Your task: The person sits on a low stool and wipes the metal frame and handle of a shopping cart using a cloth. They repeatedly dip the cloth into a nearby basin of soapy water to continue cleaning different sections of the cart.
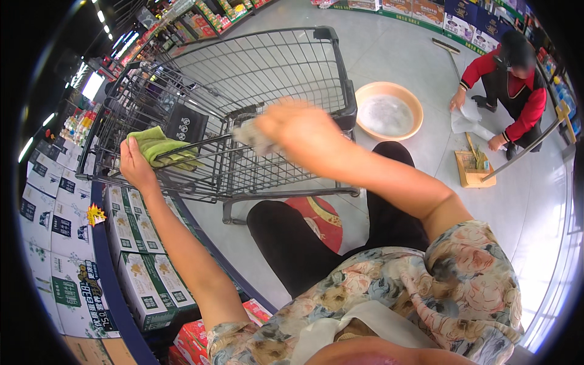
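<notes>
A dark wire shopping cart [273, 59] lies before me, and I sit low with my knees beside it. My left hand [136, 164] holds a green cloth [157, 145] draped over a bar at the cart's left part. Blurred by motion, my right hand [292, 125] is closed on a greyish cloth [255, 137] against the cart's wire side, near its middle. A black panel with round pictograms [186, 123] is fixed inside the cart. Just right of the cart, a peach-coloured plastic basin [413, 107] stands on the floor with foamy water [384, 114] in it.
At the right, a person [511, 86] in red and black squats, handling white sheets [470, 121]. Near them are a long-handled dustpan [474, 175] and a broom [446, 45]. Stacked drink cartons [141, 228] line my left. A round red floor sticker [319, 219] lies between my knees.
</notes>
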Demonstrator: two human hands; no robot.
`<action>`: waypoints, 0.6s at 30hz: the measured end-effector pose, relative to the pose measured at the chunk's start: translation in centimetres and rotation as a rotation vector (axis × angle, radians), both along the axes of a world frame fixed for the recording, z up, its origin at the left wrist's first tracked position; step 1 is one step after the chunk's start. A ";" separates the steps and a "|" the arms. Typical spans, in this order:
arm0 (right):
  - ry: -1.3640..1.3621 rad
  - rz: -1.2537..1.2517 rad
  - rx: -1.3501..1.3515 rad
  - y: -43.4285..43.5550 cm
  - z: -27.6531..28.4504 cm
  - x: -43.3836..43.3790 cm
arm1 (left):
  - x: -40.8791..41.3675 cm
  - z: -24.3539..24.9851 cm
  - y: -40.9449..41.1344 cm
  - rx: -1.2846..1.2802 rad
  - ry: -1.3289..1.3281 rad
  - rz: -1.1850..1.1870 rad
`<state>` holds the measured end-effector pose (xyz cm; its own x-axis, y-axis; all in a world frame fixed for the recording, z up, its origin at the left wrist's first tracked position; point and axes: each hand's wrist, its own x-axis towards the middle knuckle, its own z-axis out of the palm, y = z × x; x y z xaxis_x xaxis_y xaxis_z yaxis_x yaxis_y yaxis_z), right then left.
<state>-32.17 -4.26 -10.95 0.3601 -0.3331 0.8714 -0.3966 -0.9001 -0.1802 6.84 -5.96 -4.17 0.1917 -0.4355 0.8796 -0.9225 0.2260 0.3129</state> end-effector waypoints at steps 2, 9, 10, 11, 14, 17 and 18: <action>0.084 -0.039 -0.056 -0.1 -0.7 -4.1 | 0.6 -0.3 -0.1 0.020 -0.015 0.014; 0.099 -0.071 -0.115 -1.3 -1.9 -14.1 | -1.3 -0.3 -0.1 0.019 0.019 -0.012; 0.078 -0.143 -0.110 -1.9 -2.6 -15.2 | -0.9 -0.2 -0.2 0.028 -0.012 0.034; 0.057 -0.215 -0.106 -2.5 -3.4 -16.3 | -0.6 -0.3 -0.1 0.023 0.003 0.032; -0.306 -0.359 0.382 -4.9 -7.2 -19.3 | 0.6 -0.3 -0.2 0.017 0.108 -0.102; -1.122 0.144 0.845 -5.1 -7.5 -20.4 | -1.1 -0.8 0.2 -0.168 0.563 -0.464; -1.177 0.168 0.886 -5.0 -7.2 -20.2 | -1.5 -0.7 1.1 -0.164 0.570 -0.601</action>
<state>-52.37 -9.27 -18.19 -0.3046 -0.9261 0.2225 0.4584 -0.3474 -0.8180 5.33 -4.88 -4.86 0.4019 -0.4800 0.7798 -0.3422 0.7111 0.6142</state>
